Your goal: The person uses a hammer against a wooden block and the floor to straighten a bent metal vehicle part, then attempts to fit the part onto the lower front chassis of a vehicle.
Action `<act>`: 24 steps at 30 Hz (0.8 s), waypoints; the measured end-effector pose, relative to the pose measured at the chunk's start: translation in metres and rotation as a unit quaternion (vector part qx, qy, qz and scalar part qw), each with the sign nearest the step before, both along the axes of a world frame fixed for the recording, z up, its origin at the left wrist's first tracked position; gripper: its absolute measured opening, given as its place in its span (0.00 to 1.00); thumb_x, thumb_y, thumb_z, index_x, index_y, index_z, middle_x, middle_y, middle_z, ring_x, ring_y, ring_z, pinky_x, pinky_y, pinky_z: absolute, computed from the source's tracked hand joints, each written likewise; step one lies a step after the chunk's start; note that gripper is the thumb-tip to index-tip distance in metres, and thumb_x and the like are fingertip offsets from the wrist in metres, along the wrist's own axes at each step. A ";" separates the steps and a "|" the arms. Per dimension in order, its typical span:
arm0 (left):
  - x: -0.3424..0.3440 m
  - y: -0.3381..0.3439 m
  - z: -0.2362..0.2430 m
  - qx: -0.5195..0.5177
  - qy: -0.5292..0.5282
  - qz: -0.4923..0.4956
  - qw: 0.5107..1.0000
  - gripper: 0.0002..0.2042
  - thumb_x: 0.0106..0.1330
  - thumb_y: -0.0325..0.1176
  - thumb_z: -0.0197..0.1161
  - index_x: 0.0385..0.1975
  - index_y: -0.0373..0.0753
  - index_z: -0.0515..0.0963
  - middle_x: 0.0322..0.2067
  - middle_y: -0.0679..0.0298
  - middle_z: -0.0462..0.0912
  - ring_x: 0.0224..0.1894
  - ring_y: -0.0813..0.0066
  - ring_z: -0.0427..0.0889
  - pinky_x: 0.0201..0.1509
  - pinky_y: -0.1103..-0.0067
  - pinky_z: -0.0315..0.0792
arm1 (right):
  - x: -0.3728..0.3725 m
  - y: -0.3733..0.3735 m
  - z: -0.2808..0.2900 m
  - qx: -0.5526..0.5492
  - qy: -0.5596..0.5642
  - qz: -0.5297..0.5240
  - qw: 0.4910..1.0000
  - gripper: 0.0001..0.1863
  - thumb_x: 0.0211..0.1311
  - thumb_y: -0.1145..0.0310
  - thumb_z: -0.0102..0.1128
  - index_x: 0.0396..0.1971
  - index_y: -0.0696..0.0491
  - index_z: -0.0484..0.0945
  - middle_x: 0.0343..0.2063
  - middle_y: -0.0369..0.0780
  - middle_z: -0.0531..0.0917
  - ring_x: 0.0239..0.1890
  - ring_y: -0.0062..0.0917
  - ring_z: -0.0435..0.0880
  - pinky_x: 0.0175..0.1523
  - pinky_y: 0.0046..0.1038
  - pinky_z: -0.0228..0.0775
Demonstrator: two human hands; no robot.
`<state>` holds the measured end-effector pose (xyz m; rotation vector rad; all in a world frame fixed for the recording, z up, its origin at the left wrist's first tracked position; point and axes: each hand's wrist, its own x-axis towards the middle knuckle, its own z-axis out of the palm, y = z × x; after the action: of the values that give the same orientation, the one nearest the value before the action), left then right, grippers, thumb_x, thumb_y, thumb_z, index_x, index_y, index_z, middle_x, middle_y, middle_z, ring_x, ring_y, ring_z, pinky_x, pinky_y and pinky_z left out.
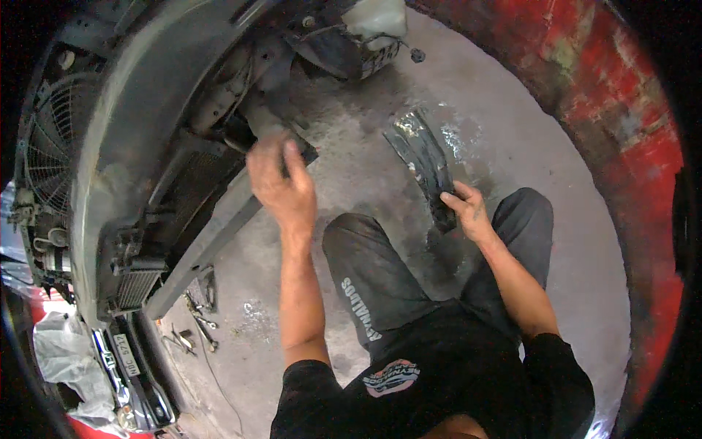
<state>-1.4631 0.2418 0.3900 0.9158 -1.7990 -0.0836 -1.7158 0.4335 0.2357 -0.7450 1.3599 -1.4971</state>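
My left hand (281,179) is raised at the upper end of a long grey metal beam (208,238) under the front of a vehicle; its fingers are blurred, so I cannot tell whether they grip the metal. My right hand (468,208) grips the lower end of a dark, bent, scuffed bracket-like part (423,157), which slants up and left over the concrete floor (497,132). Above my left hand are the vehicle's dark underside parts and wires (227,102). A pale plastic reservoir (373,16) hangs at the top.
The vehicle's grey front panel (110,168), cooling fan (51,139) and small radiator (135,285) fill the left. Several hand tools (206,325) lie below the beam, near a removed bumper (139,391) and plastic sheeting (62,351). A worn red surface (621,80) curves along the right.
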 end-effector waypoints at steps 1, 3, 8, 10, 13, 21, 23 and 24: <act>0.009 -0.018 0.003 -0.060 -0.035 0.024 0.997 0.10 0.72 0.34 0.61 0.42 0.34 0.84 0.42 0.56 0.85 0.45 0.60 0.83 0.51 0.68 0.73 | 0.005 -0.004 0.002 0.001 0.006 0.000 1.000 0.17 0.68 0.67 0.64 0.51 0.61 0.81 0.42 0.34 0.85 0.42 0.18 0.81 0.51 0.25 0.73; 0.012 -0.034 -0.004 -0.117 -0.061 0.046 0.990 0.11 0.71 0.35 0.61 0.44 0.35 0.84 0.44 0.56 0.85 0.48 0.57 0.81 0.54 0.66 0.72 | 0.014 -0.016 0.004 -0.043 -0.039 -0.005 0.998 0.16 0.69 0.68 0.63 0.51 0.61 0.81 0.42 0.35 0.86 0.43 0.18 0.81 0.51 0.26 0.73; 0.008 -0.040 -0.018 -0.111 -0.201 0.149 0.962 0.14 0.71 0.42 0.59 0.44 0.39 0.85 0.48 0.57 0.83 0.51 0.56 0.79 0.55 0.63 0.70 | 0.034 -0.038 0.031 -0.040 0.035 -0.015 0.998 0.17 0.68 0.70 0.62 0.53 0.62 0.80 0.43 0.38 0.86 0.43 0.20 0.82 0.52 0.27 0.73; 0.007 -0.039 -0.016 -0.127 -0.175 0.152 0.965 0.13 0.70 0.41 0.61 0.43 0.40 0.85 0.48 0.57 0.82 0.51 0.55 0.78 0.54 0.63 0.70 | 0.043 -0.050 0.048 -0.078 -0.022 -0.023 0.996 0.17 0.67 0.70 0.62 0.53 0.62 0.80 0.43 0.38 0.86 0.44 0.21 0.83 0.53 0.27 0.73; 0.012 -0.038 -0.018 -0.142 -0.125 0.143 0.971 0.11 0.67 0.38 0.63 0.41 0.40 0.86 0.47 0.57 0.82 0.49 0.54 0.77 0.51 0.63 0.70 | 0.051 -0.062 0.060 -0.070 -0.007 -0.020 0.997 0.16 0.68 0.70 0.61 0.52 0.61 0.80 0.42 0.38 0.86 0.43 0.22 0.82 0.51 0.27 0.72; 0.009 -0.028 -0.016 -0.097 -0.096 0.092 0.986 0.09 0.64 0.33 0.64 0.40 0.39 0.86 0.40 0.58 0.80 0.44 0.55 0.75 0.47 0.63 0.70 | 0.057 -0.075 0.057 -0.097 -0.008 -0.060 0.993 0.16 0.66 0.72 0.60 0.51 0.61 0.80 0.40 0.37 0.85 0.41 0.21 0.81 0.49 0.28 0.72; 0.008 -0.026 -0.013 -0.115 -0.118 0.093 0.982 0.09 0.64 0.32 0.63 0.40 0.39 0.86 0.41 0.58 0.80 0.44 0.54 0.75 0.47 0.63 0.70 | 0.051 -0.078 0.055 -0.068 0.087 -0.045 0.993 0.16 0.66 0.72 0.60 0.51 0.62 0.79 0.42 0.38 0.85 0.43 0.22 0.81 0.52 0.28 0.71; 0.007 -0.026 -0.015 -0.111 -0.118 0.088 0.983 0.09 0.64 0.32 0.63 0.40 0.39 0.86 0.41 0.58 0.80 0.44 0.54 0.75 0.47 0.63 0.70 | 0.055 -0.074 0.058 -0.062 0.087 -0.049 0.993 0.16 0.66 0.72 0.60 0.51 0.62 0.79 0.42 0.38 0.85 0.43 0.22 0.81 0.52 0.28 0.71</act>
<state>-1.4558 0.2161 0.3753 0.9495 -1.8883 0.3441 -1.6609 0.3591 0.2934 -0.9174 1.4602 -1.6359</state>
